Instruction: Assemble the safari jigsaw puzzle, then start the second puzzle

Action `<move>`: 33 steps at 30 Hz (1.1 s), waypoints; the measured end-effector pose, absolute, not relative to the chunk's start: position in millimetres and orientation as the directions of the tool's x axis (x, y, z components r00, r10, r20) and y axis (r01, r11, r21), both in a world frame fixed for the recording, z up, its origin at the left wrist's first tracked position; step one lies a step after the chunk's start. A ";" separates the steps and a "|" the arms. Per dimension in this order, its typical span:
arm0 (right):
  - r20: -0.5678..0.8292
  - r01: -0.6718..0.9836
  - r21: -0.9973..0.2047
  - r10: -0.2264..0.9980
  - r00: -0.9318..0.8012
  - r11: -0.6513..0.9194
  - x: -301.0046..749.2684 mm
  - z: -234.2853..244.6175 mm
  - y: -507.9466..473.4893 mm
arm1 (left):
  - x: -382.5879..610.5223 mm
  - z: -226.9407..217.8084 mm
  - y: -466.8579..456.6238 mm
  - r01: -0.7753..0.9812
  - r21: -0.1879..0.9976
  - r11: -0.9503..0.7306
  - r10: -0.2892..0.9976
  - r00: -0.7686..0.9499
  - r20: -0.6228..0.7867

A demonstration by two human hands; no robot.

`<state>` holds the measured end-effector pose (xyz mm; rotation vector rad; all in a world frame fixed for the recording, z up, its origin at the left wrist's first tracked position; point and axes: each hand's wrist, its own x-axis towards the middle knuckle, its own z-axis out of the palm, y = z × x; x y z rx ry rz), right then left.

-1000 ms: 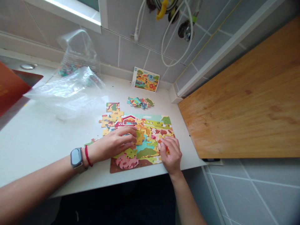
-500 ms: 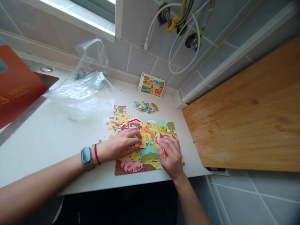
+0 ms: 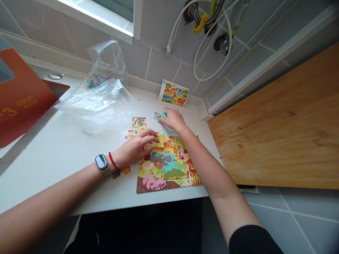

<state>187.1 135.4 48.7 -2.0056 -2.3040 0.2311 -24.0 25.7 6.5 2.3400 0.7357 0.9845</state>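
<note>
A yellow jigsaw piece (image 3: 159,140) is in the fingers of my left hand (image 3: 140,144), above the upper part of a farm-animal puzzle (image 3: 150,183). My right hand (image 3: 174,119) reaches over a small pile of loose jigsaw pieces (image 3: 158,115), thumb and forefinger apart at its right side and covering part of it. The right forearm hides the puzzle's right side. Joined pieces (image 3: 139,122) lie left of the puzzle's top, partly behind my left hand. An orange-patterned piece (image 3: 125,170) sits below my left wrist.
Behind the pile, a picture card (image 3: 174,93) leans on the tiled wall. Clear plastic bags (image 3: 97,98), one with colourful pieces inside, occupy the back left. An orange box (image 3: 23,95) stands at far left. A wooden board (image 3: 278,123) borders the right side.
My right hand has moved from the puzzle's right side up to the loose pile. My left hand has shifted slightly upward with the yellow piece, uncovering a hippo picture.
</note>
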 end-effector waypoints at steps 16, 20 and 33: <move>-0.127 0.404 -0.913 0.912 -0.390 0.045 235.2 53.0 91.2 | -20.8 0.1 24.6 0.274 0.727 -0.630 0.679 0.649 0.344; -0.248 0.419 -0.908 0.798 -0.549 0.007 226.3 43.8 75.7 | -23.2 5.0 26.6 0.292 0.742 -0.603 0.687 0.663 0.298; -0.271 0.529 -0.848 0.847 -0.457 0.014 277.1 56.5 35.4 | -20.5 3.7 21.5 0.274 0.714 -0.645 0.644 0.698 0.313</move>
